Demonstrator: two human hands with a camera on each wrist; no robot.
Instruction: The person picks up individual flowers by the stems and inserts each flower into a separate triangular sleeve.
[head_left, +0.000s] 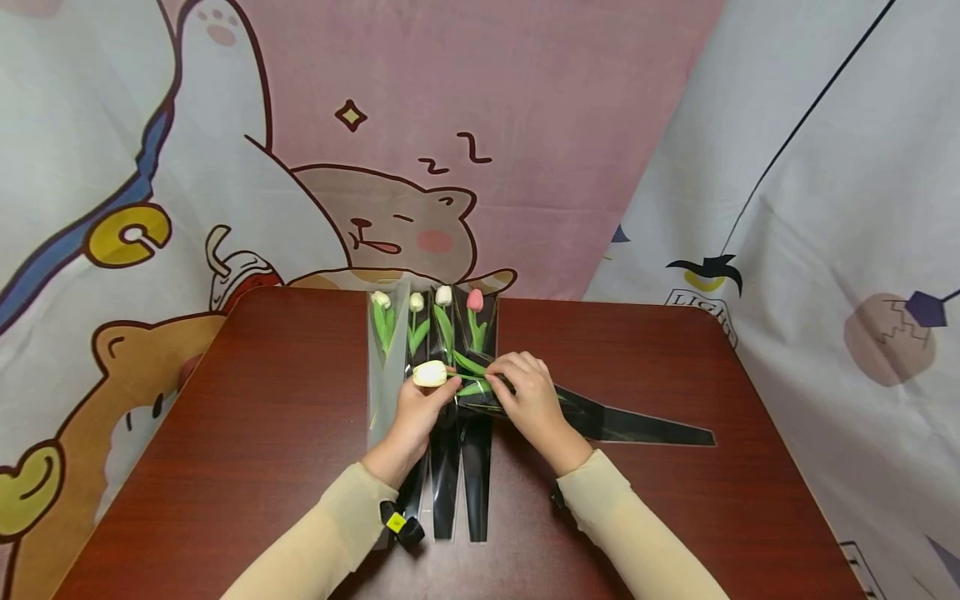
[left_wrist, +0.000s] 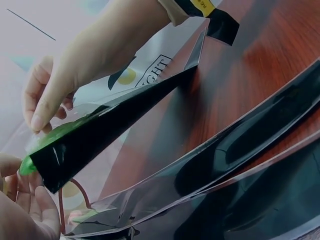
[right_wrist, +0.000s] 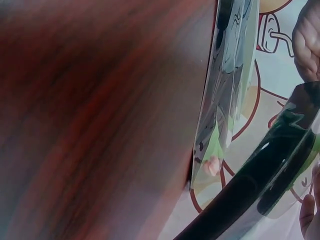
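Observation:
A white tulip [head_left: 430,373] with green leaves [head_left: 472,388] lies crosswise above the other flowers, its stem running into a black and clear flower sleeve [head_left: 637,423] that points right. My left hand [head_left: 416,417] holds the tulip just below its bloom. With thumb and fingers, my right hand [head_left: 528,400] pinches the sleeve near its open end; the left wrist view shows that right hand [left_wrist: 65,75] at the film's edge. Below it, the left hand [left_wrist: 30,210] is partly cut off. The right wrist view catches the sleeve [right_wrist: 250,175] from the side.
Several sleeved tulips lie side by side under the hands, among them a pink tulip [head_left: 476,302] and a white tulip [head_left: 443,297]. They rest on a reddish-brown table [head_left: 300,400]. A printed cloth [head_left: 562,150] hangs behind the table's far edge.

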